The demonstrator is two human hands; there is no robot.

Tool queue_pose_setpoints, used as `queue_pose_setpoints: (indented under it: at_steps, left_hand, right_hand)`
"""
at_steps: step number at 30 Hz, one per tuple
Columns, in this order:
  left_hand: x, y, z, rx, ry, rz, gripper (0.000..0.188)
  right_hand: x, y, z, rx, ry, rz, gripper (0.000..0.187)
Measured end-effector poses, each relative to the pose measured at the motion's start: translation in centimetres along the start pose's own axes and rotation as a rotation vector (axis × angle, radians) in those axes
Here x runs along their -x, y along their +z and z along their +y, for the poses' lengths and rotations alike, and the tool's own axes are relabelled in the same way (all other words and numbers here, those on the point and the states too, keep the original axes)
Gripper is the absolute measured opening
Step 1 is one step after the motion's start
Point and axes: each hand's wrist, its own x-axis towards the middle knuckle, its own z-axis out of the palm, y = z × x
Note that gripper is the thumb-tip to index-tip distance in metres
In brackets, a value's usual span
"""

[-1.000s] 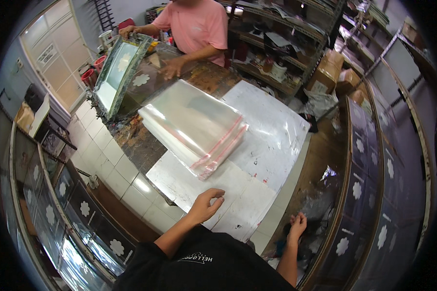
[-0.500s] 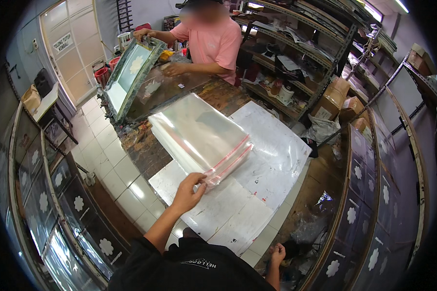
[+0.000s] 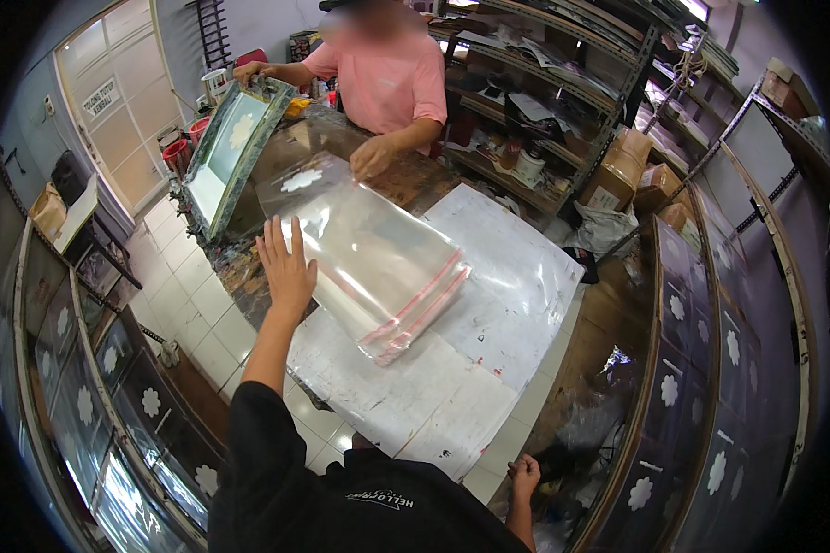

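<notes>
My left hand [image 3: 288,269] is open, fingers spread, at the left edge of a stack of clear plastic bags [image 3: 378,253] with reddish strips along their near ends. Whether its palm touches the bags, I cannot tell. A clear plastic sheet or bag with a white flower print [image 3: 301,181] lies at the stack's far end, a co-worker's hand [image 3: 373,158] at its right edge. My right hand [image 3: 524,475] hangs low at the right, fingers loosely curled, with nothing showing in it.
Across the table, a person in a pink shirt [image 3: 387,83] holds up a tilted screen-printing frame [image 3: 235,152]. White sheets [image 3: 507,267] cover the table's near part. Racks with flower-printed clear sheets stand at the left [image 3: 150,402] and right [image 3: 669,389]. Shelving [image 3: 544,92] and cardboard boxes [image 3: 618,170] are behind.
My left hand has left the near corner of the bags and moved forward along their left side, its fingers opening. The flower-printed piece now shows at the far end, beside the co-worker's hand.
</notes>
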Motion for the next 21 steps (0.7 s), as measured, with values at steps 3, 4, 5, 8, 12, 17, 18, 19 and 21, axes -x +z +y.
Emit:
queue_pose_setpoints:
  at_steps: [3,4,5,8,12,17,18,19,21]
  left_hand:
    - [0.6,3.4,-3.7,-0.046,0.104,-0.211,0.069]
    - [1.3,4.7,-5.0,-0.032,0.131,-0.316,0.066]
    - [2.0,5.6,-5.3,-0.001,0.174,-0.318,0.039]
    - [1.5,4.4,-2.4,0.025,0.253,-0.416,0.014]
    - [1.3,-1.2,4.4,0.238,0.418,-0.334,0.006]
    - [4.6,-5.2,13.0,0.501,0.636,-0.436,0.021]
    - [5.6,-6.1,14.4,0.529,0.665,-0.478,0.023]
    - [6.5,-6.6,16.1,0.564,0.716,-0.472,0.023]
    - [8.3,-7.6,19.0,0.633,0.802,-0.501,0.025]
  right_hand:
    - [0.1,0.3,0.3,-0.011,-0.005,-0.018,0.017]
    - [0.0,0.3,0.7,-0.020,0.000,-0.026,0.017]
    - [0.3,0.1,0.7,-0.024,-0.001,-0.020,0.018]
    - [0.6,-0.9,0.5,-0.041,-0.016,0.025,0.019]
    - [2.6,-0.4,-5.0,-0.080,-0.135,0.081,0.023]
    - [6.5,3.5,-17.3,-0.250,-0.209,-0.158,0.038]
    - [7.4,4.6,-19.7,-0.289,-0.213,-0.269,0.041]
    - [8.3,5.6,-21.8,-0.417,-0.218,-0.406,0.043]
    - [9.2,7.1,-24.3,-0.573,-0.234,-0.623,0.045]
